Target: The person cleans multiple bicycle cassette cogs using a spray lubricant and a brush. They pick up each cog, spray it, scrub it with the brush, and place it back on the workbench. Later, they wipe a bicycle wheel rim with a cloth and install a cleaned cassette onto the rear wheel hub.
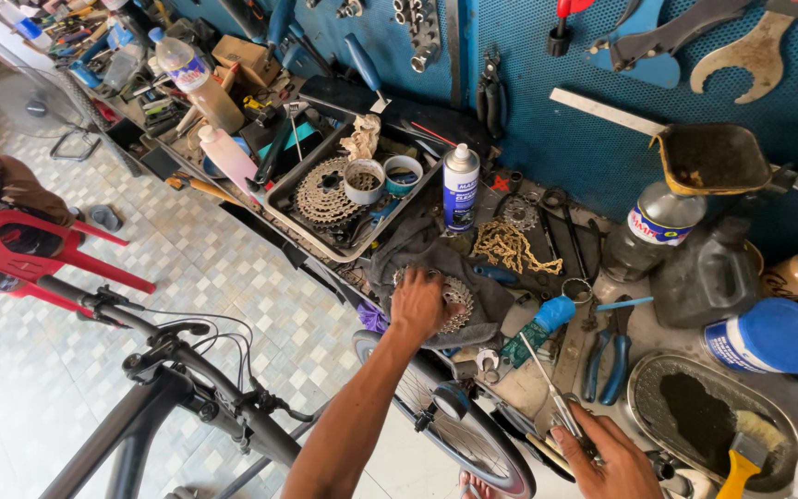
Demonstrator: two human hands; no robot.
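My left hand [417, 303] rests on a silver bicycle cassette [455, 298] that lies on a dark rag [417, 254] on the workbench, fingers curled over its sprockets. My right hand [610, 459], at the bench's near edge, grips a thin metal tool [547, 383] that points up towards a green-and-blue handled brush [539, 328]. A gold bicycle chain [510, 248] lies in a heap just beyond the cassette. A spray can [460, 188] stands upright behind the rag.
A grey tray [281, 192] holds another cassette [323, 192] and two small tubs. Blue pliers [606, 356], a greasy pan with a yellow brush [736, 455], bottles and a blue-lidded tub [768, 337] crowd the right. A bicycle wheel [459, 425] and frame [168, 370] stand below the bench. Tools hang on the blue wall.
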